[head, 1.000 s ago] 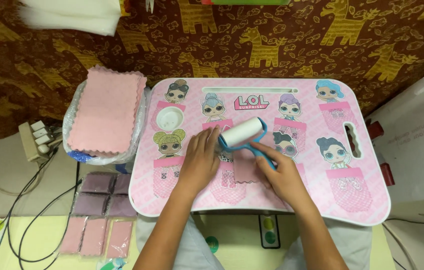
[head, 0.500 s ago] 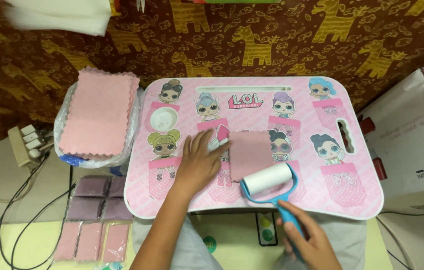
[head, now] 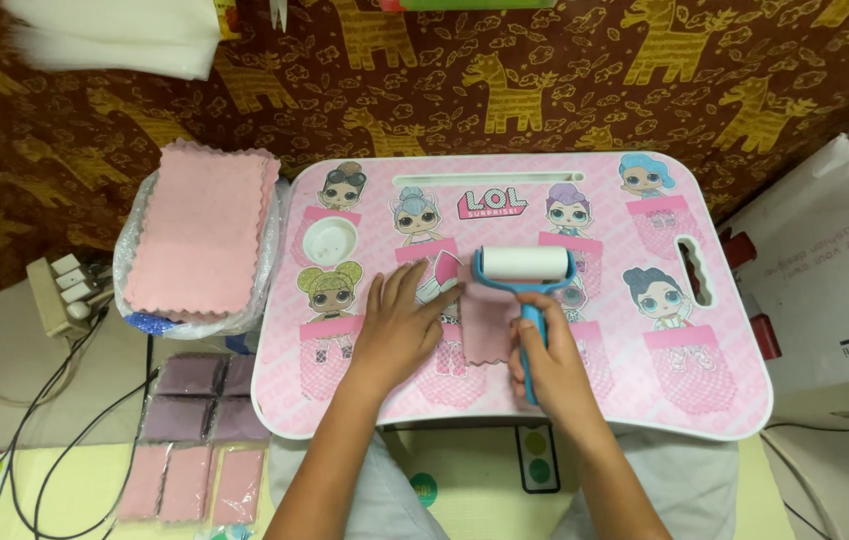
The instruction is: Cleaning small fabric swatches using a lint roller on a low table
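Work surface: pink lap tray printed with cartoon doll figures, a round cup recess at its left and a slot handle at its right; it stands in front of a brown cloth with gold animal shapes.
Right hand: right hand wrapped tight around the blue handle of a lint roller, fingers curled under, thumb along the shaft.
Lint roller: white drum in a blue fork, lying crosswise on the tray, at the far edge of the pink cloth square (whether the drum presses on the cloth or on the tray just beyond it, I cannot tell).
Pink cloth square: flat near the tray's middle, between the two hands; its left edge lies under the left fingertips.
Left hand: left hand flat, palm down, fingers spread, pressing on the tray and the cloth's left edge; it grips nothing.
Left of tray: stack of pink scallop-edged cloths on a clear plastic bag, touching the tray's left rim.
Floor, lower left: flat packets of folded cloths, purple ones above pink ones, in rows (count unclear).
Further left: white power strip with black cables running down.
Right of tray: white cardboard box, just beside the tray's edge.
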